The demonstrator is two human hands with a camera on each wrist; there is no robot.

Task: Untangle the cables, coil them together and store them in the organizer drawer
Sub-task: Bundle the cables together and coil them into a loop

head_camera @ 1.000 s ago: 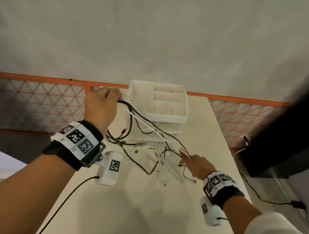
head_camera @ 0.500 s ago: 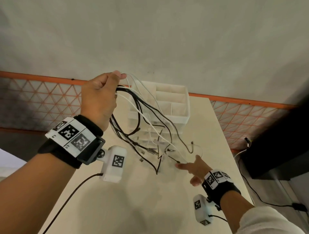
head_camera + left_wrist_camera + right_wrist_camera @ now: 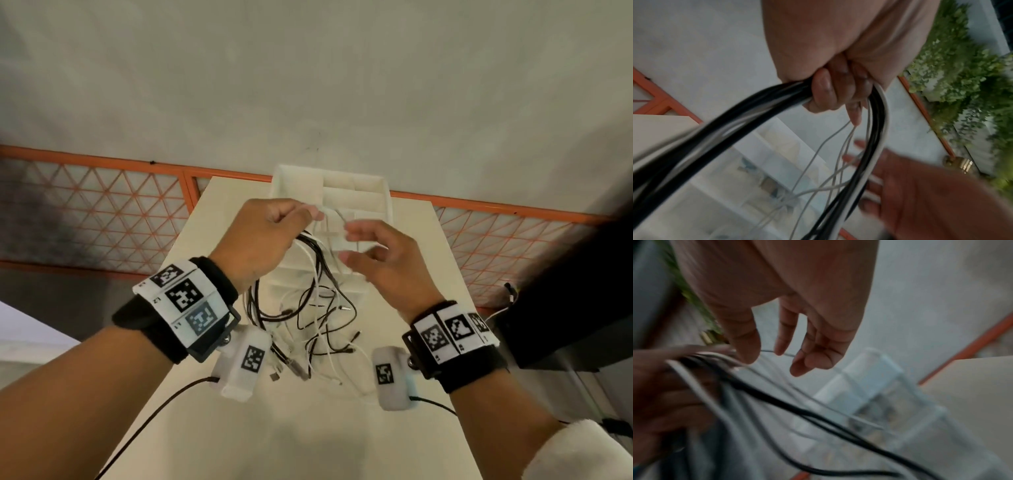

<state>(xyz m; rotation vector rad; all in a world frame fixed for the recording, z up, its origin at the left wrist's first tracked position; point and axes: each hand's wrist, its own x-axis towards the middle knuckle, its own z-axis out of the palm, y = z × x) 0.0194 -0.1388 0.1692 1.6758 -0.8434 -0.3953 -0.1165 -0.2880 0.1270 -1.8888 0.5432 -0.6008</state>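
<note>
A tangle of black and white cables hangs over the table from my left hand, whose fingers curl round the bundle. The loose plug ends trail on the table between my wrists. My right hand is raised beside the left one, fingers loosely spread, holding nothing; a thin strand passes by its fingertips. Behind both hands the white organizer, with open top compartments, stands at the table's far end. Its drawers are mostly hidden by my hands.
The pale table is narrow, with edges close on both sides. An orange lattice fence runs behind it. A dark cabinet stands at the right. Black sensor leads run from both wrist cameras.
My left hand has carried the bundle toward the middle, in front of the organizer. My right hand has risen from the table to just beside the left, and the view tilted down.
</note>
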